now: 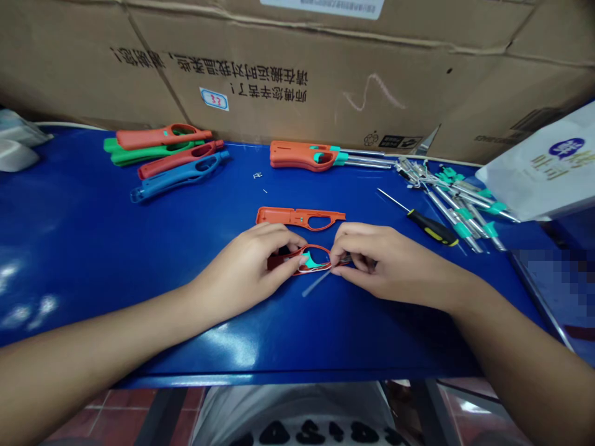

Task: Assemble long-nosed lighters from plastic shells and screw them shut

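Note:
My left hand (246, 269) and my right hand (372, 260) meet over the blue table, both pinching an orange plastic lighter shell (283, 261) with a teal insert (311, 261). The hands hide much of this shell. A thin metal tube (317, 283) sticks out below my right fingertips. Just above my hands lies an empty orange shell half (297, 217). Farther back rests an assembled orange lighter (302, 156) with a metal nozzle.
Green, red and blue lighter bodies (179, 170) lie back left. At right are several metal nozzles with teal parts (458, 198), a black-and-yellow screwdriver (432, 227) and a white bag (543, 164). Cardboard boxes (288, 68) stand along the table's back edge.

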`<state>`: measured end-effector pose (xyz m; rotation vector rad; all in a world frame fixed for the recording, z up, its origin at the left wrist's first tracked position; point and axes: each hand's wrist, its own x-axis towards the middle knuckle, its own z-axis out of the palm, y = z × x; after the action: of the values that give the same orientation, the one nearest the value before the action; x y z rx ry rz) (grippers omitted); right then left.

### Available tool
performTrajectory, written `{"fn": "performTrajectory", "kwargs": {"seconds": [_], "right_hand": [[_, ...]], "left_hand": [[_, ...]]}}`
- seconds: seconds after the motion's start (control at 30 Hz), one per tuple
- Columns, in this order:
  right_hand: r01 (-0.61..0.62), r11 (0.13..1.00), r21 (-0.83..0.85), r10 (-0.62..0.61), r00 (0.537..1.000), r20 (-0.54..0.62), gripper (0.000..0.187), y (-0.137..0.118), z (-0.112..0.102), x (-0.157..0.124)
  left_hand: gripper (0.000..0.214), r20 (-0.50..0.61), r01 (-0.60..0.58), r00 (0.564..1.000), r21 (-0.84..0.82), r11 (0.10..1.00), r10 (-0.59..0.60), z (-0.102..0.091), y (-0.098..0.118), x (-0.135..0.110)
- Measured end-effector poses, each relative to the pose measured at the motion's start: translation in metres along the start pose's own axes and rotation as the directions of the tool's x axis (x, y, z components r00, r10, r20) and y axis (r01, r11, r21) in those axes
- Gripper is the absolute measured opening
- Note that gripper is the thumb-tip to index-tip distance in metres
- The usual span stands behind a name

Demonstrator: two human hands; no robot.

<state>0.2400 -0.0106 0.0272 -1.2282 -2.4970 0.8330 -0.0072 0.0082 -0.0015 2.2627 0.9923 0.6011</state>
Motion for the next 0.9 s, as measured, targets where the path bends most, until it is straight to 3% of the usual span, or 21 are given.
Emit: {"fn": "performTrajectory", "kwargs": {"seconds": [0.43,0.7,0.9], "right_hand": [[0.164,0.94,-0.299,-0.164,0.986,0.024,0.015,0.005,0.005,0.0],[0.253,0.921,-0.297,-0.26,0.965,0.019,0.014,0.011,0.01,0.002],[0.332,0.782,-0.527,-0.368,0.929,0.038,0.018,0.006,0.012,-0.002]], "left_hand": [[0.015,0.002,-0.018,1.0,-0.004,1.0,0.018,-0.001,0.001,0.0],[0.015,0.005,-0.029,1.0,-0.002,1.0,0.029,-0.002,0.002,0.001],[0.019,0.016,-0.056,0.998,0.013,0.998,0.055,-0.001,-0.002,0.0]]}}
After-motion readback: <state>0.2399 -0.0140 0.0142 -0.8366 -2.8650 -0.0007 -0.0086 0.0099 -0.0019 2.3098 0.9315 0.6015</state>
